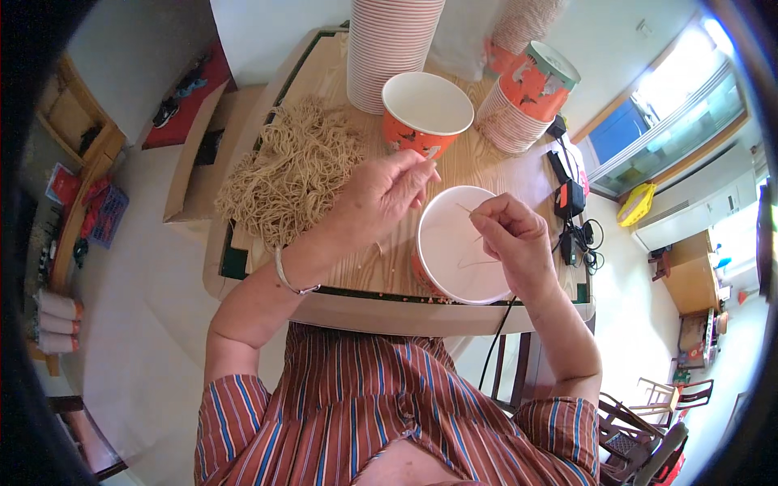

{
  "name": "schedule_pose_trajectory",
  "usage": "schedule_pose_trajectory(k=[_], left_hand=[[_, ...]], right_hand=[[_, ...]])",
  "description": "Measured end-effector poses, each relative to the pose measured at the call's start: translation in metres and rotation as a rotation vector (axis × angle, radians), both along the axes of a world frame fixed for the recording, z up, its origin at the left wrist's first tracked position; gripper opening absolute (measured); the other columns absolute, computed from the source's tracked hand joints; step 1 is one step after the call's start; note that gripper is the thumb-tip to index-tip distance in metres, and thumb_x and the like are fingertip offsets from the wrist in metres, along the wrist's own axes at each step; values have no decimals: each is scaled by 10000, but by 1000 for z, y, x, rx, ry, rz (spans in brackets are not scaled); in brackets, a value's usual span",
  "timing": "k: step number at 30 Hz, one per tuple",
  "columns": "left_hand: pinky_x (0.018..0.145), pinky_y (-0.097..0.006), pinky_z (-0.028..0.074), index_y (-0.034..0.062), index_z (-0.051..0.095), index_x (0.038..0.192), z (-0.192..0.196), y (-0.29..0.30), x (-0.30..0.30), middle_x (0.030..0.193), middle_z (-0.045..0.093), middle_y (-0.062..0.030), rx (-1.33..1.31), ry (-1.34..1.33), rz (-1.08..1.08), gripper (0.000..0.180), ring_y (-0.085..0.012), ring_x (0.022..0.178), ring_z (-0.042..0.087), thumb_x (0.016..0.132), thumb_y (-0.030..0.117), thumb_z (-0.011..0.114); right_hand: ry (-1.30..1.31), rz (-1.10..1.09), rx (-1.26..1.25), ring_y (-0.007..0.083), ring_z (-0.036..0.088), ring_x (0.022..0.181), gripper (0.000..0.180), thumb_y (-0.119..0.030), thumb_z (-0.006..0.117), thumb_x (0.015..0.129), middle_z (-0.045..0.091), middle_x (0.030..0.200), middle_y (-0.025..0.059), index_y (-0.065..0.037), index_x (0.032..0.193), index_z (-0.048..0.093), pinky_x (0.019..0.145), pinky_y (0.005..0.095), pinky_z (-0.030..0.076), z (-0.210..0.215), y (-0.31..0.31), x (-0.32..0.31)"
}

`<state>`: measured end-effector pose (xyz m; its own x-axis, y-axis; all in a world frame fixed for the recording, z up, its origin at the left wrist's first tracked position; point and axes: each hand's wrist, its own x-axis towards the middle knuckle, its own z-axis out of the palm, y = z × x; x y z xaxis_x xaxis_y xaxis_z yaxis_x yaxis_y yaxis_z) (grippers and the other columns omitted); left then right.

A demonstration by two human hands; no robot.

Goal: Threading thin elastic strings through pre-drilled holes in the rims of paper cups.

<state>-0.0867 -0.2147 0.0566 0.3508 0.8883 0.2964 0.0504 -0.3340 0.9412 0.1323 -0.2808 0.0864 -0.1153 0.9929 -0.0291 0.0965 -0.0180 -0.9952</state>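
My left hand point(387, 193) hovers over the wooden table point(478, 166), fingers pinched on a thin noodle strand beside an orange paper bowl point(427, 111). My right hand point(513, 236) is pinched on a few noodle strands over the mouth of a second white-lined paper bowl point(454, 259), which stands at the table's near edge. A few strands lie inside that bowl. A big heap of tan noodles point(294, 166) lies on the table to the left of my left hand.
Tall stacks of paper bowls point(391, 44) stand at the table's far side, with a tipped stack point(528, 93) to the right. Black adapters and cables point(572, 202) lie at the right edge. A cardboard box point(198, 154) sits left of the table. Chairs point(648, 413) are at lower right.
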Motion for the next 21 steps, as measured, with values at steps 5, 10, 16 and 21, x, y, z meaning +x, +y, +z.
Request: schedule_pose_trajectory(k=[5,10,16,21], left_hand=[[572,-269,465,-18,636,838,7,-11,11,642,577,-28,-69,-17,-184,523,-91,608,558,1035,432,457],[506,-271,442,-7,637,797,8,-16,14,619,579,-18,-188,114,-285,462,-84,527,531,1013,387,530],[552,-288,461,-2,614,854,-3,-16,16,648,572,-25,-162,1,-274,300,-85,584,548,1000,250,539],[634,-299,484,1,600,892,-2,-16,12,737,597,-47,-2,90,-211,185,-115,678,578,982,150,539]], right_hand=[[-47,9,50,-10,433,640,48,-76,660,932,534,734,-85,-54,902,630,550,174,342,-2,-3,-1],[-44,35,59,-9,483,678,36,-45,652,930,563,759,-70,-46,914,620,581,173,384,-4,-2,-3],[-62,30,31,-8,496,686,50,-53,643,937,570,766,-63,-44,902,609,582,179,398,-4,0,-6],[-72,32,-3,-7,490,675,54,-60,641,939,558,756,-66,-47,910,598,575,185,400,-5,3,-7]])
